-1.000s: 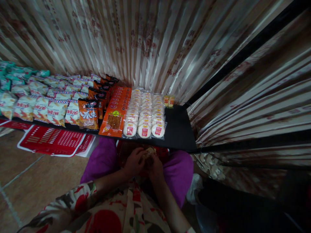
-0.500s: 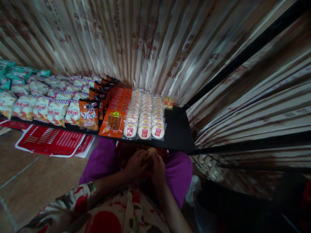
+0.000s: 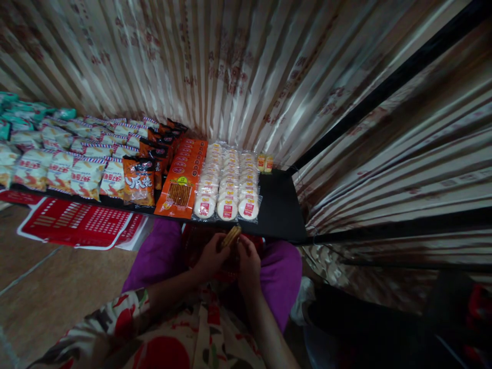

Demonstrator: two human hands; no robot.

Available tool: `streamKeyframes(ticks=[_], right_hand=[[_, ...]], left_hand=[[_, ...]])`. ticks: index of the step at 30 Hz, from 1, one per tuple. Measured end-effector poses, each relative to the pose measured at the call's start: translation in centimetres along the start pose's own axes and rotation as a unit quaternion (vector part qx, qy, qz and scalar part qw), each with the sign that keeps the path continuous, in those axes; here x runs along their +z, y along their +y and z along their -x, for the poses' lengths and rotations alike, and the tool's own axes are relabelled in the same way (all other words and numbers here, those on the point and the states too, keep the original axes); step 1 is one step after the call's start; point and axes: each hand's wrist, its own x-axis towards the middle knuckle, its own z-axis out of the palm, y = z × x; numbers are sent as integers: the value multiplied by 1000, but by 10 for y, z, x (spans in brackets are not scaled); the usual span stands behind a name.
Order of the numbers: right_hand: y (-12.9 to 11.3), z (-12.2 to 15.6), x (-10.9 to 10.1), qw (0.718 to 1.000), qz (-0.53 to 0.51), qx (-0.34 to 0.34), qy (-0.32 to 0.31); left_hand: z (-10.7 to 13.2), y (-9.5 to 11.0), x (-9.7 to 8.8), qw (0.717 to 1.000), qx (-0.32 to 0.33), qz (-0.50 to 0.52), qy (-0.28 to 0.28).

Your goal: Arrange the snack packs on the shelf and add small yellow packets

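Head view: left fingers point(image 3: 223, 248) pinch tan item point(image 3: 232, 235) near shelf edge point(image 3: 280, 229); right fingers point(image 3: 249, 246) bent, grip unclear.

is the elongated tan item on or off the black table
Off: the left hand grips the tan item near the front edge of the black table.

- I see one camera, up on the wearer's head, facing forward and down.
- Close beneath it, the left hand point(image 3: 212, 258) and right hand point(image 3: 249, 261) sit below mid-view.
- It looks across the black table point(image 3: 279, 207) to the curtain point(image 3: 246, 77) behind.
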Motion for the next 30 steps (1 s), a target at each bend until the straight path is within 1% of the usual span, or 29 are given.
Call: streamKeyframes(ticks=[4,7,9,11,14,16,19,23,26,30], right_hand=[[-1,-5,0,998,51,-38,19],[-6,-6,0,984,131,-112,44],[-10,-6,0,964,195,-175,51],[-15,-5,-2,938,254,-233,41],[-20,-2,-3,900,318,-299,5],[-23,-1,-3,877,347,-330,-22],[-28,0,-3,854,377,-356,-49],[-34,-3,-6,842,386,-366,-89],[-39,-6,-11,831,390,-378,-123],[-44,-10,-14,815,404,-394,-133]], left_hand=[[-3,3,-3,998,-24,57,-5],[-5,4,-5,991,-50,120,-13],[-8,6,-6,987,-66,146,-11],[-11,9,-9,985,-74,153,-11],[-16,16,-13,985,-82,152,-19],[-18,21,-16,985,-90,142,-30],[-19,31,-22,989,-90,110,-44],[-24,44,-32,992,-81,65,-66],[-32,51,-37,993,-70,26,-86],[-43,58,-38,990,-81,-8,-112]])
